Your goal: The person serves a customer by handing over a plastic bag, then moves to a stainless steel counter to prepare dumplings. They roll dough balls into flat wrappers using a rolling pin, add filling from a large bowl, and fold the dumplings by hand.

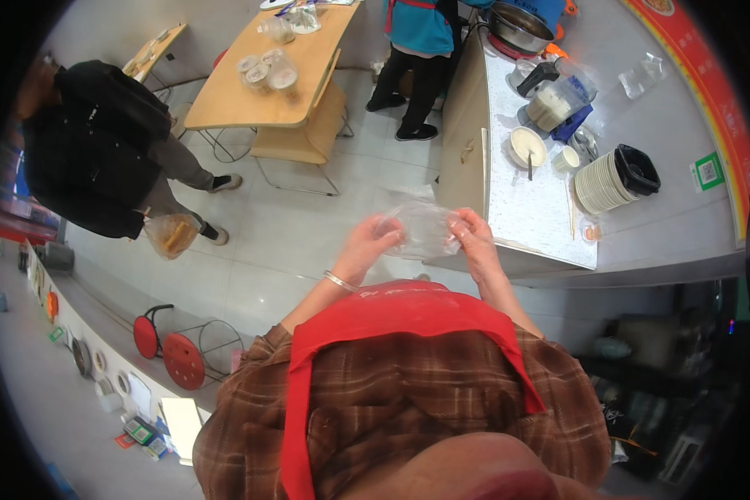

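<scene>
A clear plastic bag (422,228) is stretched between my two hands, in front of my red apron (406,312). My left hand (372,240) pinches its left side between thumb and fingers; a pale bracelet circles that wrist. At the opposite side, my right hand (473,236) grips the bag's edge. Nothing shows inside the bag. Just right of my right hand is the near corner of a white-topped counter (544,231).
The counter bears a bowl (527,148) with a spoon, a blender jug (553,103), stacked containers (603,181) and a metal pot (520,25). A wooden table (244,106) holds several plastic tubs. One person (100,144) carries a bag of food (172,234); another person (419,69) stands by the counter. Red stools (183,361) stand left.
</scene>
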The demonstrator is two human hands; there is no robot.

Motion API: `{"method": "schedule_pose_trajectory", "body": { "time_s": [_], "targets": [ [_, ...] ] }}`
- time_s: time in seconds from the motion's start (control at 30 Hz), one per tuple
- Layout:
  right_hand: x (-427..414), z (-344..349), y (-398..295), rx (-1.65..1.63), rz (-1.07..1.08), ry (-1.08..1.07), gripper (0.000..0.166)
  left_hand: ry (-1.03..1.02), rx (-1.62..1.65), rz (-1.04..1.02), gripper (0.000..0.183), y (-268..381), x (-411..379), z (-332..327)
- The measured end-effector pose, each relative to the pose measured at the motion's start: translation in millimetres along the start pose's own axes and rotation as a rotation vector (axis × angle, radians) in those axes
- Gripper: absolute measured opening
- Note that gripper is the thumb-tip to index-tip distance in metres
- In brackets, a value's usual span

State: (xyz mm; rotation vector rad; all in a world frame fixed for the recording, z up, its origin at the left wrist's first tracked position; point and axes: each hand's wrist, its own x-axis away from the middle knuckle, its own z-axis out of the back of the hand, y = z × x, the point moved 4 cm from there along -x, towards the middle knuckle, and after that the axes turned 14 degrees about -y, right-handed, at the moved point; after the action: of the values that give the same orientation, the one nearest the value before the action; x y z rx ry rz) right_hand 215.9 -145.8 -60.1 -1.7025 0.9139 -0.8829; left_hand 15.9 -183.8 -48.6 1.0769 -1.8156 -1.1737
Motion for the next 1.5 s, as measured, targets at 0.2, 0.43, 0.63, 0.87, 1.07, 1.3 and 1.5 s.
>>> {"method": "schedule_pose_trajectory", "body": {
  "time_s": [0.2, 0.43, 0.63, 0.87, 1.07, 1.3, 1.5],
  "targets": [
    [9.8, 28.1, -8.8, 0.000, -0.060, 0.138, 0.016, -0.083, 0.020, 0.009, 0.016, 0.9, -28.1, -11.8],
    [9.2, 76.6, -22.2, -0.003, -0.064, 0.156, 0.019, -0.118, -0.007, 0.066, 0.015, -5.3, -70.2, -43.3],
    [9.0, 123.7, -30.6, -0.045, 0.043, 0.144, 0.017, -0.157, -0.016, 0.077, 0.019, -3.4, -108.5, -69.9],
    [3.3, 174.3, -53.3, -0.015, 0.044, 0.216, 0.019, -0.121, -0.008, 0.101, 0.024, -2.1, -162.9, -94.7],
    [-20.1, 211.0, -65.4, 0.025, 0.042, 0.203, 0.025, -0.127, 0.018, 0.109, 0.019, 5.9, -202.4, -102.9],
    [-65.5, 227.9, -47.8, -0.019, -0.036, 0.194, 0.023, 0.036, 0.116, 0.148, 0.013, -27.3, -242.2, -69.8],
    [-85.1, 215.8, -56.9, -0.104, -0.013, 0.180, 0.017, 0.094, 0.107, 0.024, 0.014, -13.9, -251.0, -58.5]
  ]
}}
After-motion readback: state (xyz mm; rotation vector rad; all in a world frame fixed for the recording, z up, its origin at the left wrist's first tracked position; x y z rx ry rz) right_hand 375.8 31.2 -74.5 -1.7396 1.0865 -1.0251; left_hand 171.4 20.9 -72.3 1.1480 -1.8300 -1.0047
